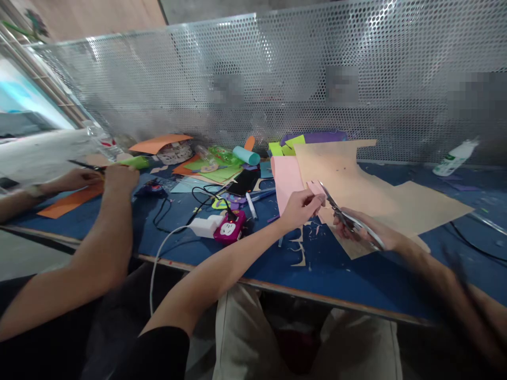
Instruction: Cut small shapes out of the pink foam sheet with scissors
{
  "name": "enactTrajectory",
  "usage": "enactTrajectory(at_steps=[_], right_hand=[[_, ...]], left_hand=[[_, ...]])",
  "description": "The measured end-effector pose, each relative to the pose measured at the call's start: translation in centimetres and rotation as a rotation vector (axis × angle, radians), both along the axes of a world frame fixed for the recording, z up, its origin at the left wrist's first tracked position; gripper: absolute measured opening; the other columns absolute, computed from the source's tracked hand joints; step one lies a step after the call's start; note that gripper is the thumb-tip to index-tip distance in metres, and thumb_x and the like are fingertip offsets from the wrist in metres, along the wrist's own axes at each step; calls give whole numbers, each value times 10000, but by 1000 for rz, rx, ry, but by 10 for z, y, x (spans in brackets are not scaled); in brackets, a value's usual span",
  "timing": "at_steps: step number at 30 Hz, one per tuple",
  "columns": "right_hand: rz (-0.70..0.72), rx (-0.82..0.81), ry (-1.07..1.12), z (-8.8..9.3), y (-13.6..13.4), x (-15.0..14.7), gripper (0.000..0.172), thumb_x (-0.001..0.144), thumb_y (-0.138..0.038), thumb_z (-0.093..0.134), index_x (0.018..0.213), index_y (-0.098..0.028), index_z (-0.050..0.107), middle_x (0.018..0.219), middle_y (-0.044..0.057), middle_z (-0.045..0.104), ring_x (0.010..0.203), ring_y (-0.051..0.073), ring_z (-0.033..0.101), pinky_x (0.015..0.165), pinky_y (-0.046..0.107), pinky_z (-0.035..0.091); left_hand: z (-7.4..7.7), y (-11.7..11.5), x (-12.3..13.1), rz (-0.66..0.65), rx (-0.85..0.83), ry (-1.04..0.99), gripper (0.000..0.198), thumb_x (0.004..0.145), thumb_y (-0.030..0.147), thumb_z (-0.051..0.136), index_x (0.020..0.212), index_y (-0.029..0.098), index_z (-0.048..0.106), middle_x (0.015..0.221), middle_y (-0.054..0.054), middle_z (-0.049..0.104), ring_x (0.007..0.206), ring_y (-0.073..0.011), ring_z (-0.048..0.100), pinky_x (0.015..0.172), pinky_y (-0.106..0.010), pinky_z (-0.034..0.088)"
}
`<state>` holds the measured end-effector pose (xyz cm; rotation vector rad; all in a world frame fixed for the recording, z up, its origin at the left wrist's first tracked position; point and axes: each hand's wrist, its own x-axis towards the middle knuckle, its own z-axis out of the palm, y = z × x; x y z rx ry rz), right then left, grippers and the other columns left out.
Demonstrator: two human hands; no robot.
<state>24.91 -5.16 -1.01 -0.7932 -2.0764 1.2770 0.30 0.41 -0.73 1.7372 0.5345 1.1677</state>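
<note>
My left hand (301,209) pinches a small piece of pink paper (315,187) just above the blue table. My right hand (358,230) is closed around a pair of scissors (348,217), whose blades point up and left and meet the edge of the pink piece. I cannot tell whether the blades are apart. Behind both hands lies a large tan sheet of paper (336,169) with cut edges. A larger pink sheet (284,177) rests beside it on the left. Thin tan paper scraps (302,252) lie below my left hand.
A magenta power adapter (230,228) with a white plug and cables sits left of my forearm. Behind it are a black phone (243,182) and coloured papers. A white glue bottle (455,157) stands tilted at far right. At left, a co-worker's hands (119,179) hold scissors and orange paper.
</note>
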Motion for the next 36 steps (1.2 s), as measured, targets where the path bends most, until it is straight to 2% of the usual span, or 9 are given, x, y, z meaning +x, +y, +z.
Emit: enactTrajectory(at_steps=[9,16,22,28,32,36], right_hand=[[36,-67,46,6,-3,-5,737,747,-828,504,1145,-212,576,822,49,630,567,147,523,541,286,466],[24,-13,15,6,-1,-4,675,806,-777,501,1167,-212,579,838,60,647,593,160,552,548,287,472],[44,-23,-32,8,13,-7,651,834,-767,439,1131,-205,578,826,68,683,555,158,583,543,297,491],[32,-137,-22,12,36,-23,607,889,-720,429,1119,-178,577,833,84,695,626,175,642,569,292,507],[-7,-97,-26,7,48,-35,637,861,-750,442,1059,-164,593,785,58,663,581,150,602,522,262,472],[-20,-16,9,4,49,-36,664,829,-769,474,1083,-170,607,800,59,658,605,158,585,520,262,463]], left_hand=[[3,-2,0,5,-39,51,506,1006,618,621,854,143,700,560,30,559,487,-85,484,526,-244,390],[1,3,0,-30,-65,16,563,997,677,613,857,136,684,584,26,573,481,-78,501,522,-232,403],[-4,12,-3,7,-82,23,588,1014,705,562,834,152,653,592,22,576,488,-86,504,530,-240,415],[-9,23,-5,56,-71,49,640,1039,725,511,712,178,575,557,18,542,502,-100,522,537,-257,393],[-5,25,-7,77,-63,-56,623,1039,723,527,703,198,511,541,44,469,491,-91,467,534,-263,370],[-3,25,-8,111,-73,-65,640,1030,741,527,684,204,484,544,42,449,499,-93,456,532,-271,360]])
